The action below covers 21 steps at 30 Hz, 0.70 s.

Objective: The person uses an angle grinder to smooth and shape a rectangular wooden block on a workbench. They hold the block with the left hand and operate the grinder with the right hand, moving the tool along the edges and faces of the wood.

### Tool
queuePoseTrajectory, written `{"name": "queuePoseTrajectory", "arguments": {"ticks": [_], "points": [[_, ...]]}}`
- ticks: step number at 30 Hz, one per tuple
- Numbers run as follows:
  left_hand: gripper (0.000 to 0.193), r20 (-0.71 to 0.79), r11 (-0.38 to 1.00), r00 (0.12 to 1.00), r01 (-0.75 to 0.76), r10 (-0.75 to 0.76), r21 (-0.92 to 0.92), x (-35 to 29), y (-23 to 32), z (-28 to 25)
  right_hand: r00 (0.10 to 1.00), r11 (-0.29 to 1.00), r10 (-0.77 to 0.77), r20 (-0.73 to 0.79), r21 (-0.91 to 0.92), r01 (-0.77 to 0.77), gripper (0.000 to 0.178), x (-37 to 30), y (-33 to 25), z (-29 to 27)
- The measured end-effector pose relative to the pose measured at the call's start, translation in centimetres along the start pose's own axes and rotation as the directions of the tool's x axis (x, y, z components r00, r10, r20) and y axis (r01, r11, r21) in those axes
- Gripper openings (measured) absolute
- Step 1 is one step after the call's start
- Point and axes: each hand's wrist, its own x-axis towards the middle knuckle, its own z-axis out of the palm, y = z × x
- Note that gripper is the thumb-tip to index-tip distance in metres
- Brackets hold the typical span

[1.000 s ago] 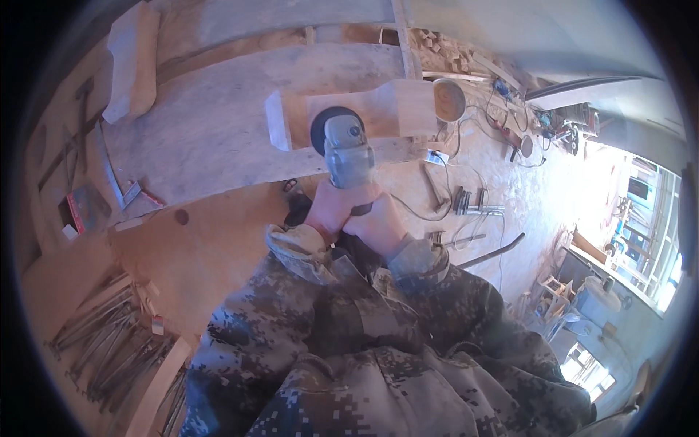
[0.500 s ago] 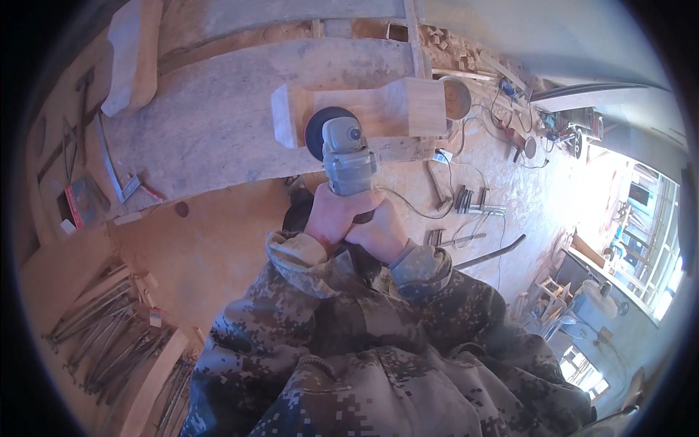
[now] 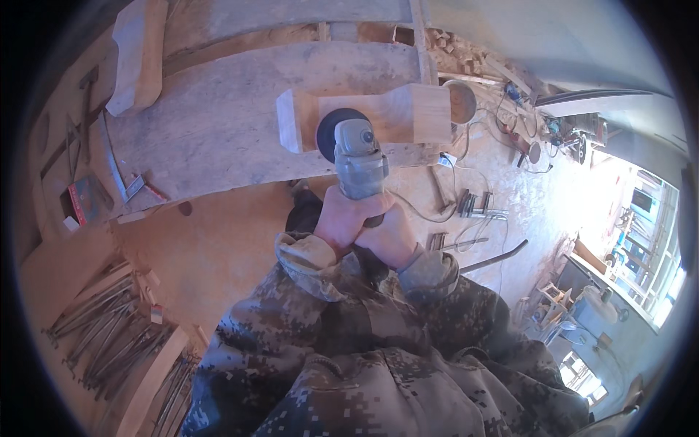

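Both my hands grip the body of a grey angle grinder (image 3: 358, 162). My left hand (image 3: 344, 218) wraps its left side and my right hand (image 3: 390, 234) its right side, close together. The grinder's dark disc (image 3: 335, 130) lies against a pale shaped wooden piece (image 3: 397, 116) that rests on a wide dusty workbench (image 3: 211, 124). The wooden piece has an upright block at its left end (image 3: 288, 121). My sleeves are camouflage patterned.
A curved wooden piece (image 3: 135, 54) lies on the bench at upper left. A square ruler (image 3: 116, 167) and a red flat item (image 3: 86, 198) sit at the bench's left end. Metal rods (image 3: 109, 328) lie at lower left. Clamps, cables and tools (image 3: 473, 207) litter the sawdust floor at right.
The view has shifted so the grinder and wooden piece sit a little lower and more central. My hands keep the same grip on the grinder, its disc still at the wooden piece.
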Motion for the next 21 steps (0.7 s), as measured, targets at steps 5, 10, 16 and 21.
{"name": "queuePoseTrajectory", "arguments": {"ticks": [5, 10, 16, 21], "points": [[0.030, -0.069, 0.992, 0.997, -0.013, 0.022, 0.123, -0.1, 1.0, -0.5, 0.995, 0.996, 0.084, 0.056, 0.008, -0.085, 0.061, 0.8, -1.6, 0.4], [0.032, -0.031, 0.998, 0.999, 0.019, -0.017, 0.064, 0.3, 0.3, -0.7, 1.000, 0.999, -0.001, -0.002, -0.054, 0.000, 0.044, 0.7, -1.2, 0.3], [0.026, 0.028, 0.999, 0.998, 0.048, -0.047, -0.026, 1.0, -0.8, 0.4, 0.998, 0.998, 0.062, 0.012, 0.016, -0.062, 0.059, 0.1, -0.7, -0.8], [0.027, 0.006, 1.000, 1.000, 0.016, -0.016, 0.006, 0.6, 0.9, 0.9, 0.999, 0.999, -0.016, 0.047, 0.029, 0.014, 0.052, 1.0, -0.7, -1.1]]}}
